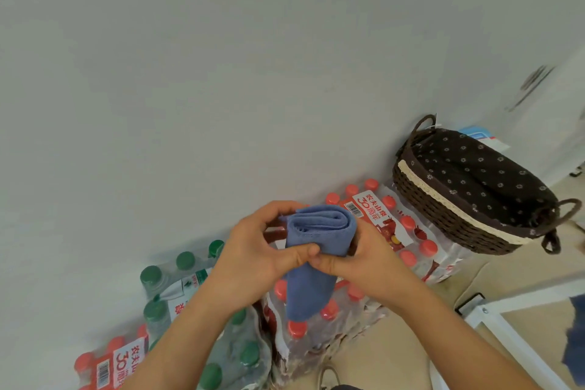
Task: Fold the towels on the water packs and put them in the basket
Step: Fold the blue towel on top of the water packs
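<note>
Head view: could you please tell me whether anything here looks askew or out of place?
Nothing stands out. Both the left hand and right hand hold the folded blue towel; the dark wicker basket sits upright on a red-capped water pack.

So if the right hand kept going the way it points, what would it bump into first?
The right hand points left and a bit away, fingers wrapped round the blue towel. Straight on, it would probably meet the left hand first, since their thumbs already touch. Depth is hard to judge.
</note>
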A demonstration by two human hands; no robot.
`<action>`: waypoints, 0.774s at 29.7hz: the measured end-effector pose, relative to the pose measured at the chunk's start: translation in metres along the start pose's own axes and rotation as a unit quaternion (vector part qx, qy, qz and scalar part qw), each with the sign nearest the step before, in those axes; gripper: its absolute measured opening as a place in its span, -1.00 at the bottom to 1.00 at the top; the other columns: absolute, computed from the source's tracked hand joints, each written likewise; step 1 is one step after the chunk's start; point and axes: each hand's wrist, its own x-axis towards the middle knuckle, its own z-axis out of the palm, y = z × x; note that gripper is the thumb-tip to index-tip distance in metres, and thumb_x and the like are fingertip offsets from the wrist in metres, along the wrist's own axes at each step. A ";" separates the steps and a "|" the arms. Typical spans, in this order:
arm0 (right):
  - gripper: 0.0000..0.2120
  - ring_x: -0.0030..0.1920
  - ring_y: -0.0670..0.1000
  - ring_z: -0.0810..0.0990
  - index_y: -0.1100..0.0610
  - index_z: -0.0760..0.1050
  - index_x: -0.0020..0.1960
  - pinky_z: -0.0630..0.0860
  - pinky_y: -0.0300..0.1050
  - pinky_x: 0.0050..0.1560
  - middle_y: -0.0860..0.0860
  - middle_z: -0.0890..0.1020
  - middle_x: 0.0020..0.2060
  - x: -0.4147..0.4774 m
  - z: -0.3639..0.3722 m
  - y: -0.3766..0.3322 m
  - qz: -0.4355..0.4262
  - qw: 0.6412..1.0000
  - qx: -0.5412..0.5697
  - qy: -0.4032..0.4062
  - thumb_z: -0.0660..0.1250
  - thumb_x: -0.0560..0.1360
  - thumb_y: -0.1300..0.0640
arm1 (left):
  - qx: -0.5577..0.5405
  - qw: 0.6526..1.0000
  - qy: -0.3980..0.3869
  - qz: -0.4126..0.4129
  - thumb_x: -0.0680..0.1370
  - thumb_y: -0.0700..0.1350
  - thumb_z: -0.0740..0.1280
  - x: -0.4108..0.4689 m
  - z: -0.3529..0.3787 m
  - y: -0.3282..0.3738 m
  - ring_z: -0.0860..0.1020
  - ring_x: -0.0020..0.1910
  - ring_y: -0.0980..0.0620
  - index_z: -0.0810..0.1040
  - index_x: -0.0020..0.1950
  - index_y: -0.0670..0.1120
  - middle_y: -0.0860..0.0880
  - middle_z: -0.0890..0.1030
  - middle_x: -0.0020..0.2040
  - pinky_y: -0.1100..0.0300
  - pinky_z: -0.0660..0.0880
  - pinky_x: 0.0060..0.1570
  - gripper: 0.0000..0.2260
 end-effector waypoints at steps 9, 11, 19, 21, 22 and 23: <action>-0.66 -0.13 -0.14 0.56 -0.04 0.54 0.06 0.51 -0.03 -0.09 -0.12 0.61 -0.14 0.011 -0.056 -0.057 -0.103 0.899 -0.425 -0.020 0.46 0.32 -0.06 | 0.219 0.973 -0.020 0.067 0.37 -0.02 0.51 0.035 0.020 0.038 0.57 -0.06 0.24 0.26 0.35 0.26 0.21 0.60 -0.07 0.37 0.46 -0.05 -0.34; -0.73 -0.11 -0.15 0.60 -0.03 0.59 0.03 0.55 -0.01 -0.06 -0.13 0.65 -0.15 0.015 -0.079 -0.062 -0.095 0.921 -0.377 -0.008 0.48 0.34 -0.01 | 0.183 0.980 -0.058 0.062 0.39 -0.01 0.47 0.045 0.028 0.042 0.56 0.00 0.22 0.20 0.37 0.28 0.20 0.57 0.02 0.27 0.47 0.03 -0.34; -0.71 -0.05 -0.02 0.66 0.05 0.55 0.12 0.58 -0.01 0.03 -0.04 0.68 -0.06 0.036 -0.221 -0.059 -0.058 0.961 -0.271 0.010 0.45 0.43 0.25 | 0.177 0.978 -0.096 0.061 0.48 0.07 0.41 0.100 0.088 0.054 0.58 -0.01 0.20 0.35 0.23 0.23 0.26 0.57 0.06 0.20 0.54 -0.06 -0.62; -0.70 -0.01 0.02 0.66 0.05 0.53 0.14 0.59 -0.02 0.06 -0.03 0.68 -0.03 0.043 -0.261 -0.052 -0.043 0.970 -0.238 0.005 0.42 0.46 0.30 | 0.174 0.979 -0.073 0.079 0.51 0.07 0.36 0.123 0.114 0.058 0.59 -0.01 0.19 0.32 0.22 0.24 0.27 0.58 0.05 0.22 0.53 -0.06 -0.66; -0.67 0.01 0.03 0.66 0.02 0.51 0.14 0.59 -0.05 0.07 -0.04 0.67 -0.02 0.048 -0.285 -0.047 -0.029 0.975 -0.220 0.005 0.40 0.46 0.33 | 0.192 0.975 -0.063 0.093 0.53 0.08 0.32 0.139 0.133 0.061 0.59 -0.04 0.19 0.30 0.20 0.26 0.26 0.59 0.03 0.21 0.52 -0.08 -0.70; -0.64 0.02 0.02 0.65 -0.02 0.50 0.14 0.59 -0.09 0.09 -0.06 0.67 -0.02 0.053 -0.313 -0.040 -0.011 0.979 -0.202 0.003 0.38 0.47 0.35 | 0.216 0.969 -0.055 0.103 0.55 0.08 0.29 0.156 0.157 0.063 0.59 -0.09 0.17 0.29 0.19 0.27 0.22 0.60 0.01 0.18 0.52 -0.11 -0.72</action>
